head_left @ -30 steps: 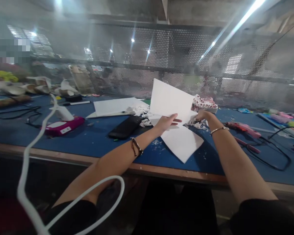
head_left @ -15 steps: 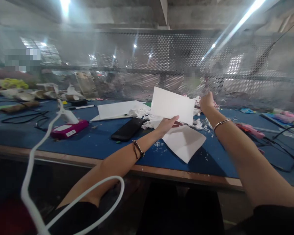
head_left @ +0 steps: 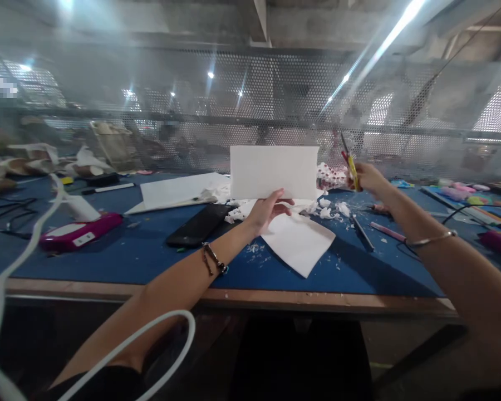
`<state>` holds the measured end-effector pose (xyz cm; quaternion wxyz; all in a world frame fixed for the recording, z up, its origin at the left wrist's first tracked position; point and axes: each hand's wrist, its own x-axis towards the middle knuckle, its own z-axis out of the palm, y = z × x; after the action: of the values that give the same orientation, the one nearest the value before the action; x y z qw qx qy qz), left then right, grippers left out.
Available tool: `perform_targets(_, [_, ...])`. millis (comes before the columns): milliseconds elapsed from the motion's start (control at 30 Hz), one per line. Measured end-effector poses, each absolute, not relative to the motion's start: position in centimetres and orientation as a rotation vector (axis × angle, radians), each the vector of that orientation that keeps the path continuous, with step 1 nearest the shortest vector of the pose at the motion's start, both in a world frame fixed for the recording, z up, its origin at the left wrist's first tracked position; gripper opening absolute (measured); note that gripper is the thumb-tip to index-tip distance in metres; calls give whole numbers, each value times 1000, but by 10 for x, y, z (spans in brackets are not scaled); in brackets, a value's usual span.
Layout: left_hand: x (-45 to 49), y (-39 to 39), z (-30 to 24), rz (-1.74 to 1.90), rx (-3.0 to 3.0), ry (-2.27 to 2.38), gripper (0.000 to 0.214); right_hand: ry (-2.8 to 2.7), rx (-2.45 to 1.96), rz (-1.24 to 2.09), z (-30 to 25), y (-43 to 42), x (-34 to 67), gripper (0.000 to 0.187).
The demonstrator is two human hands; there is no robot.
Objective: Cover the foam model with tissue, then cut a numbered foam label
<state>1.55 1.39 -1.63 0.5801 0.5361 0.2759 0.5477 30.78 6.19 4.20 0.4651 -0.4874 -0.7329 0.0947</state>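
Note:
My left hand (head_left: pixel 267 213) is closed on the bottom edge of a white sheet of paper (head_left: pixel 274 172), with the thumb in front. The sheet stands upright above the table. Below it, a second white sheet (head_left: pixel 300 245) lies on the blue tabletop with one corner toward me. My right hand (head_left: pixel 369 178) is raised to the right of the upright sheet, apart from it. It is wrapped round scissors (head_left: pixel 350 164) with yellow and red handles, the dark tip pointing up. White paper scraps (head_left: pixel 323 209) lie behind and beside the lower sheet.
A black phone (head_left: pixel 198 225) and a folded white sheet (head_left: pixel 179 192) lie left of my hand. Further left is a magenta power strip (head_left: pixel 81 231) with a white cable (head_left: pixel 23 253). Pens (head_left: pixel 363 233) lie on the right. A perforated metal screen (head_left: pixel 271 83) stands behind the table.
My right hand has come up from behind the paper's right side with scissors now visible in it. The held sheet has turned to face me more squarely. The view has shifted right.

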Motion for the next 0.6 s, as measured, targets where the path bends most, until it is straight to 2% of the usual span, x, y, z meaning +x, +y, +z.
perform_targets(167, [19, 10, -19, 1260, 1285, 583, 22, -1664, -1144, 616, 0, 28, 278, 48])
perform_targets(333, [20, 9, -25, 1233, 1321, 559, 26, -1452, -865, 1053, 3, 8, 247, 56])
perform_targets(500, [21, 8, -26, 1239, 1279, 535, 26, -1554, -915, 1121, 2, -11, 233, 68])
perform_targets(600, [24, 5, -26, 1222, 1254, 557, 21, -1582, -933, 1032, -2, -17, 225, 70])
